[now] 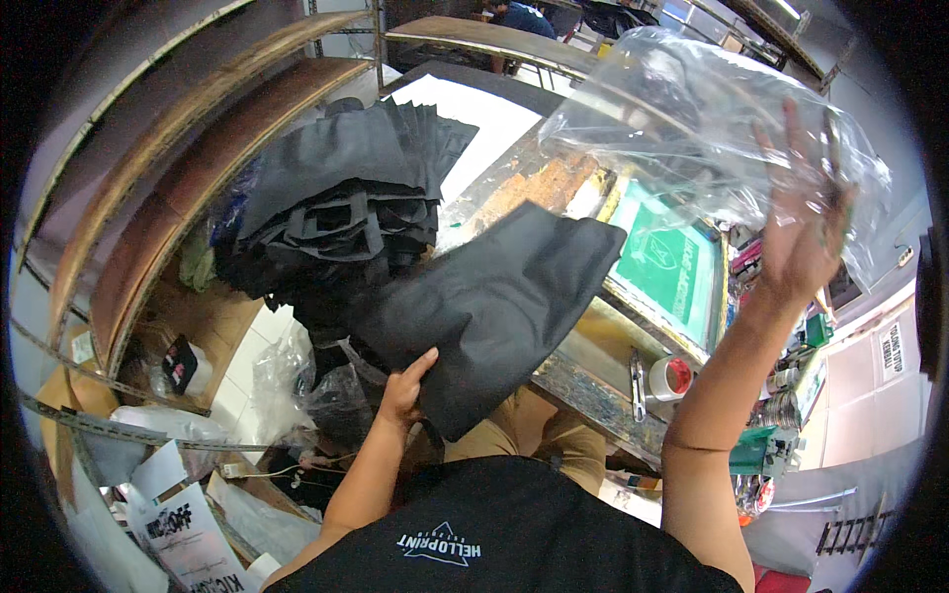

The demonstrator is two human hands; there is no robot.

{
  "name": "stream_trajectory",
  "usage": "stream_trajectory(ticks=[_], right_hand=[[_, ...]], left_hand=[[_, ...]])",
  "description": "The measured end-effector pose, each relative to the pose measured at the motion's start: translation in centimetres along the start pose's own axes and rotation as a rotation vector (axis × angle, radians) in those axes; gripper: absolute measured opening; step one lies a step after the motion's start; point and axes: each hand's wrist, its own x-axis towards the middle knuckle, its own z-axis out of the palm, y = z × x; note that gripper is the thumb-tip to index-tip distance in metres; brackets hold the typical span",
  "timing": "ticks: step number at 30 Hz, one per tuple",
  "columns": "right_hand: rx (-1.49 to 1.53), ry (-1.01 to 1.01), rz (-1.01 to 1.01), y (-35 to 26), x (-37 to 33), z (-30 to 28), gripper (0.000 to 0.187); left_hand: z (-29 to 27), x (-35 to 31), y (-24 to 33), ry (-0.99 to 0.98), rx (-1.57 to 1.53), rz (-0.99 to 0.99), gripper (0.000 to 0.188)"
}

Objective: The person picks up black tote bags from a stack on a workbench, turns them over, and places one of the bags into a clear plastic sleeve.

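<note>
My left hand [403, 389] grips the lower edge of a black fabric bag [504, 306], thumb on top and fingers underneath. The bag lies tilted in front of my lap, its far right corner over the frame's edge. My right hand [806, 222] is raised at the right, fingers stretched and spread. A large clear plastic bag [682, 109] covers those fingers, which show through the film; the hand seems to be inside it. A tall stack of black fabric bags [336, 168], several with cut handles, stands to the left of the held one.
A green printing screen [667, 257] lies on the worktable, with a cutter [638, 385] and a tub with red inside [672, 378] nearby. Wooden shelves [188, 198] curve along the left. Crumpled clear plastic [287, 381] hangs below the stack. Another person [524, 18] is at the back.
</note>
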Motion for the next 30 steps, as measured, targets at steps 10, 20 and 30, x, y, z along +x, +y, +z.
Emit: stream_trajectory(ticks=[10, 20, 30], right_hand=[[0.321, -0.343, 0.289, 1.2, -7.7, 6.1, 0.043], [0.564, -0.787, 0.868, 7.8, -21.6, 17.8, 0.032], [-0.072, -1.226, 0.403, 15.3, -35.3, 26.8, 0.022]], left_hand=[[3.2, 3.8, -3.2, -0.078, -0.201, -0.041, 0.043], [2.7, 3.9, -6.5, 0.187, 0.027, 0.021, 0.057], [1.3, 5.3, -6.5, 0.283, 0.35, -0.227, 0.078]])
